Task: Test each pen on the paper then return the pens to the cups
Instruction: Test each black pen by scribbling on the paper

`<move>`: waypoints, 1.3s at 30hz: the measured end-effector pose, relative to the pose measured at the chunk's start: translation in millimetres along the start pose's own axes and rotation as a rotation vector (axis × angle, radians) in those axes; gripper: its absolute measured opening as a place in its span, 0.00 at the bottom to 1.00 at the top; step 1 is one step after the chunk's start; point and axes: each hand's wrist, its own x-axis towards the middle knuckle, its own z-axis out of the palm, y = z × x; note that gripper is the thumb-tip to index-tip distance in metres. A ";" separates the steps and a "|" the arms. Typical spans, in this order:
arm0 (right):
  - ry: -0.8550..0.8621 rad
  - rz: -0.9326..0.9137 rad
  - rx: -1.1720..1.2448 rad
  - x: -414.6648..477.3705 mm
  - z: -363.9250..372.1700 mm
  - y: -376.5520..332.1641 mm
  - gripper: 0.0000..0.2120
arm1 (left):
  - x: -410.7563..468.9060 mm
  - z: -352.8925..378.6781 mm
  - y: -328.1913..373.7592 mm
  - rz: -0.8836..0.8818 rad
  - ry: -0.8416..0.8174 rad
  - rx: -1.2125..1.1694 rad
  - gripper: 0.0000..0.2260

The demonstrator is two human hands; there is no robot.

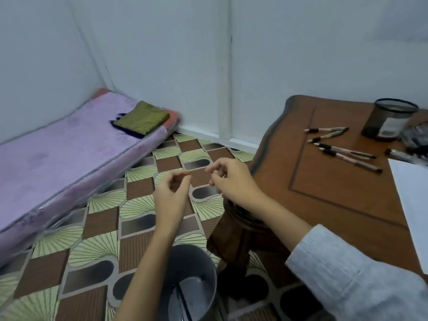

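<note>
Several pens (347, 151) on wooden table (335, 186), patterned floor (97, 246)

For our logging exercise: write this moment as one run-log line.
left hand empty | right hand empty | pens loose on table | mesh cup standing | paper beside pens

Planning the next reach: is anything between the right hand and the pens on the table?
Nothing visible. The right hand hovers just off the edge of the table, and only bare wood lies between it and the pens. The cup stands beyond them, out of the path.
</note>
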 end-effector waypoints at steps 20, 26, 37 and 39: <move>0.585 0.406 -0.262 -18.3 -258.3 134.7 0.05 | -33.0 226.2 69.6 0.183 -0.513 -0.030 0.05; 0.424 0.432 -0.452 -28.0 -268.4 167.7 0.16 | -47.8 265.4 76.7 0.167 -0.623 -0.007 0.05; 0.601 0.281 0.129 -60.0 -300.4 175.0 0.07 | -73.5 287.1 75.8 0.169 -0.618 -0.061 0.05; 0.732 0.265 0.303 -69.9 -313.1 174.1 0.07 | -75.4 288.6 74.5 0.158 -0.638 -0.066 0.05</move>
